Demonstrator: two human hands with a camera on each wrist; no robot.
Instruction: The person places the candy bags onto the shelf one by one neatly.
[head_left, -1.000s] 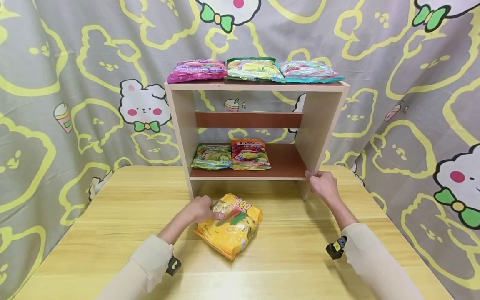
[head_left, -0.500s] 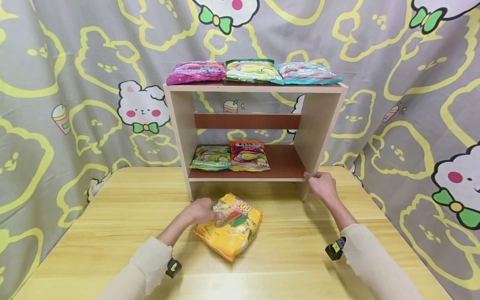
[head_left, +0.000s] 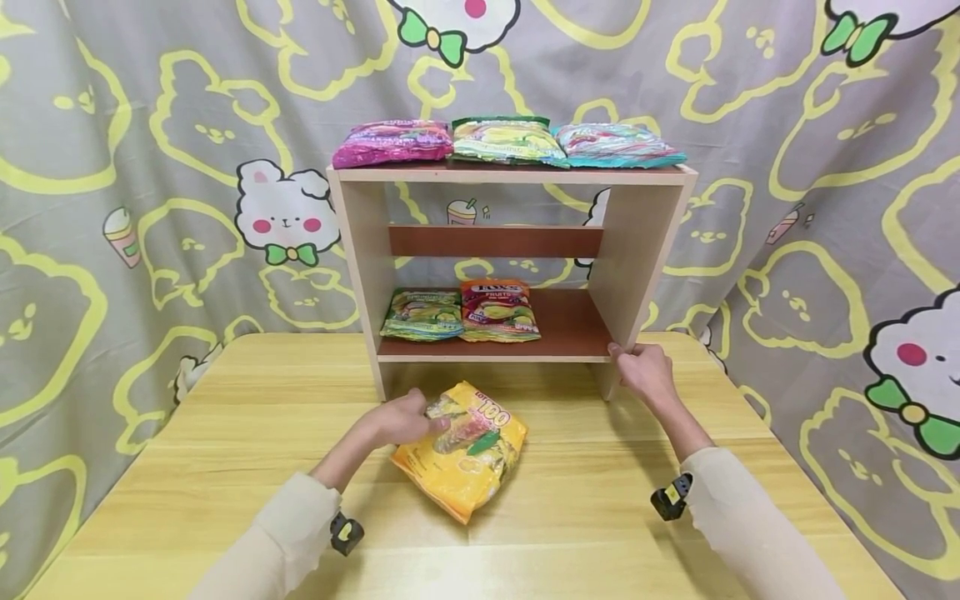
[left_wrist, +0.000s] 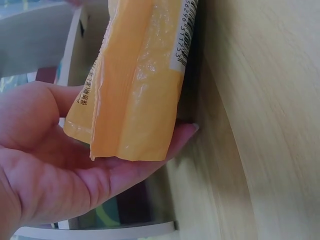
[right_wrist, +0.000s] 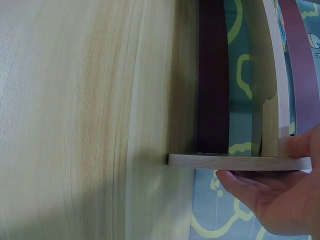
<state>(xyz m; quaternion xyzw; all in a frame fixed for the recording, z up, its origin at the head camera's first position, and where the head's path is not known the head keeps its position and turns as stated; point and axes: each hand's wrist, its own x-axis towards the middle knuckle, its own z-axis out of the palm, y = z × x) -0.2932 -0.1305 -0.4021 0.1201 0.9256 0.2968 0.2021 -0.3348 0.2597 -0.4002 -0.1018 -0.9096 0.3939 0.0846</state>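
Note:
A yellow candy bag (head_left: 468,458) is tilted over the table in front of the shelf. My left hand (head_left: 405,419) grips its left side, thumb on the printed front. In the left wrist view the bag's orange edge (left_wrist: 135,100) lies between thumb and fingers (left_wrist: 182,137), close over the wood. My right hand (head_left: 645,368) holds the right side panel of the small wooden shelf (head_left: 645,250) near the lower board. Seen from the right wrist, the thumb is on the inner side and the fingers (right_wrist: 240,187) lie along the panel's outer face (right_wrist: 220,161).
On the lower board lie a green candy bag (head_left: 423,315) and a red-orange candy bag (head_left: 498,311), at left and middle. Purple (head_left: 393,143), green-yellow (head_left: 510,140) and teal (head_left: 618,145) bags line the shelf's top. A patterned curtain (head_left: 187,100) hangs behind the table (head_left: 247,383).
The yellow candy bag has shifted and turned slightly in my left hand, its top edge a little higher. My right hand stays on the shelf's side panel.

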